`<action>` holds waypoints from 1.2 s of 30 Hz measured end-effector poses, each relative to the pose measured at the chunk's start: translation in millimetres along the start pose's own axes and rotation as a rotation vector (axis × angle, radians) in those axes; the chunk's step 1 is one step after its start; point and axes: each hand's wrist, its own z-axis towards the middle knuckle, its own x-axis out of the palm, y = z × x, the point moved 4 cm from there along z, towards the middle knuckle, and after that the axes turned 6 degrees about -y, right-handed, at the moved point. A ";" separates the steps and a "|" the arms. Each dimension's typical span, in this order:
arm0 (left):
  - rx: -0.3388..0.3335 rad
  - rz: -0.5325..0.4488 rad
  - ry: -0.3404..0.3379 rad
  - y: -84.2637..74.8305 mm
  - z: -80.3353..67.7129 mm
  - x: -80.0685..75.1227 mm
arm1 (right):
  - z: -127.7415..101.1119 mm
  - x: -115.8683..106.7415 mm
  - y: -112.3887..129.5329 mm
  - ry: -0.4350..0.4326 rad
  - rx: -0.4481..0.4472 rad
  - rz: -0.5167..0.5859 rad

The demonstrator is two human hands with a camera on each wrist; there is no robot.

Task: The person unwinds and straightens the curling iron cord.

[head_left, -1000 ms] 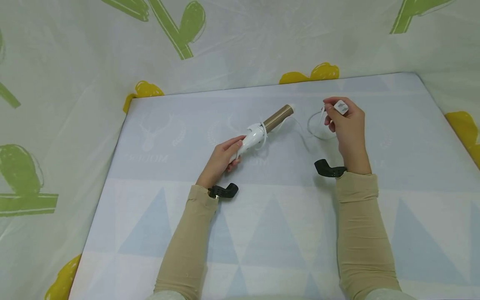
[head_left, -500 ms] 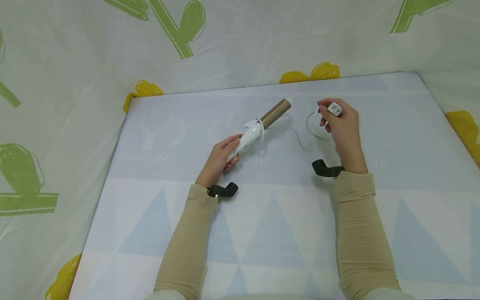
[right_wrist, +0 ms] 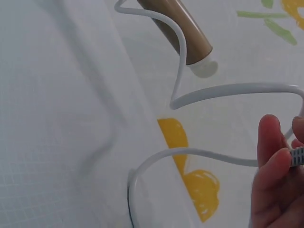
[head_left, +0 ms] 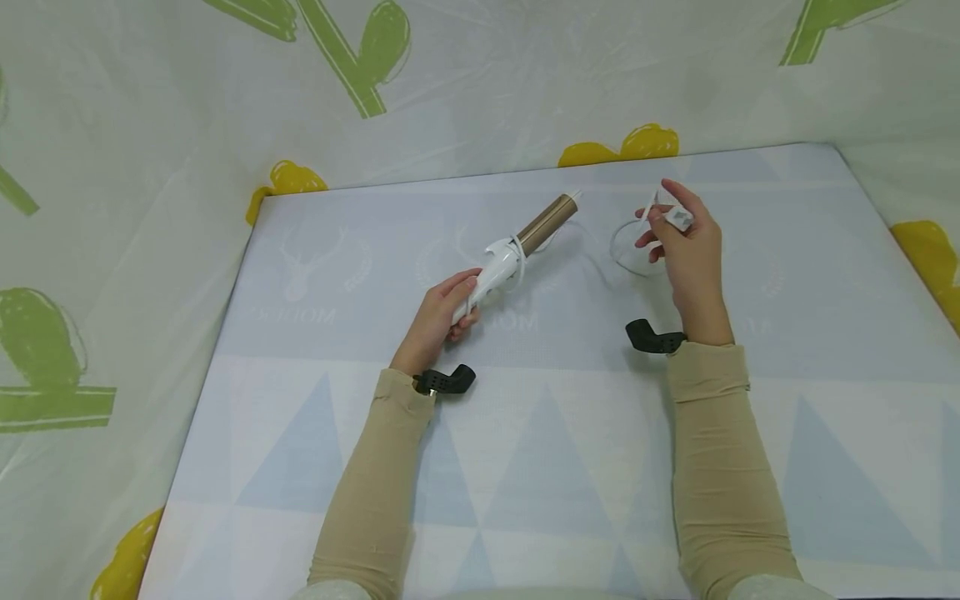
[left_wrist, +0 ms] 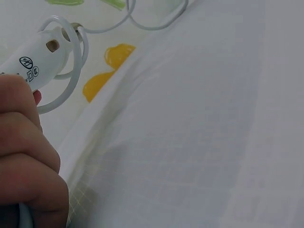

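Observation:
My left hand (head_left: 438,315) grips the white handle of a curling iron (head_left: 498,268), its gold barrel slanting up to the right. A turn of white cord (left_wrist: 75,71) loops around the iron where handle and barrel meet. In the left wrist view, curled fingers (left_wrist: 33,156) wrap the handle, which carries small printed symbols. My right hand (head_left: 692,258) holds the white plug (head_left: 680,218) and a stretch of cord with thumb and curled fingers, the index finger raised. In the right wrist view, the cord bends between the barrel (right_wrist: 178,28) and my right hand (right_wrist: 273,194).
A table (head_left: 555,467) with a pale cover of blue triangles lies under both hands. Behind it hangs a light curtain (head_left: 480,92) with green and yellow plant shapes. A black wrist camera (head_left: 654,337) sticks out from the right wrist, another (head_left: 447,380) from the left.
The curling iron has shifted slightly left and its barrel tip upward. My right hand has moved a little left, and its index finger has lifted and straightened away from the cord.

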 end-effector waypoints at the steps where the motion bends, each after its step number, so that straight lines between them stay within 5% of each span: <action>1: -0.004 -0.004 -0.002 1.8 1.4 -0.8 | 0.6 -1.4 -0.9 -0.005 0.003 0.019; 7: -0.014 -0.045 -0.030 12.9 9.4 -4.9 | 4.0 -5.0 -9.3 0.019 0.041 0.051; 17: 0.004 -0.115 -0.107 15.9 12.0 -6.8 | -1.2 16.1 -17.3 0.296 -0.129 -0.455; 36: -0.022 -0.178 -0.144 14.1 12.1 -7.1 | -24.1 51.8 -26.9 0.775 -0.141 -0.898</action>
